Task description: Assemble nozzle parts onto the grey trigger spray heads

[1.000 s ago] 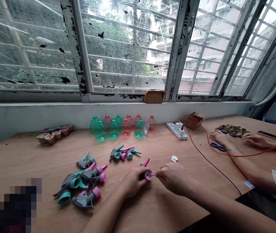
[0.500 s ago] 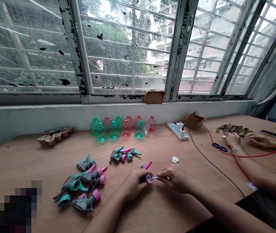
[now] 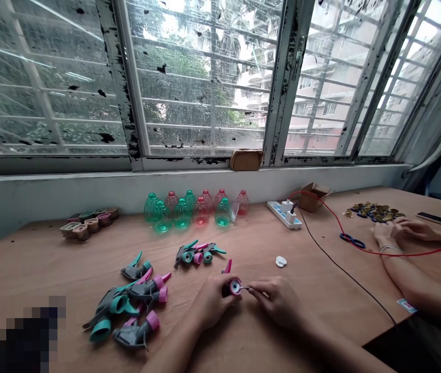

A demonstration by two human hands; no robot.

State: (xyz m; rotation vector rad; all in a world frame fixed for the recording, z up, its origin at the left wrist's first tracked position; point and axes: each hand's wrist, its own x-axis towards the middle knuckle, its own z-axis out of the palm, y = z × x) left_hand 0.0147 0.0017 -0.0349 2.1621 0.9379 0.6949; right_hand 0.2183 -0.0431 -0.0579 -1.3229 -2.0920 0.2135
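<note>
My left hand (image 3: pixel 213 301) is closed around a trigger spray head with a pink collar (image 3: pixel 235 286), its open end turned toward me and to the right. A white inner ring shows inside the collar, and the pink trigger (image 3: pixel 227 266) sticks up above my fingers. My right hand (image 3: pixel 277 300) pinches a thin metal tool (image 3: pixel 244 288), whose tip meets the collar's opening; its exact kind is too small to make out. Beyond my right hand lie small white discs (image 3: pixel 281 261). Loose spray heads (image 3: pixel 143 291) in grey, teal and pink lie to the left.
More spray heads (image 3: pixel 197 254) sit ahead. Green and red clear bottles (image 3: pixel 182 215) line the wall. A power strip (image 3: pixel 284 215) with cables, blue scissors (image 3: pixel 352 240) and a cardboard box (image 3: pixel 313 198) are to the right. Another person's hands (image 3: pixel 385 235) are near gold-coloured pieces (image 3: pixel 378 212).
The spray head has turned slightly, its pink trigger now more upright. My right hand and tool have shifted a little left and down. The other person's hand has moved right.
</note>
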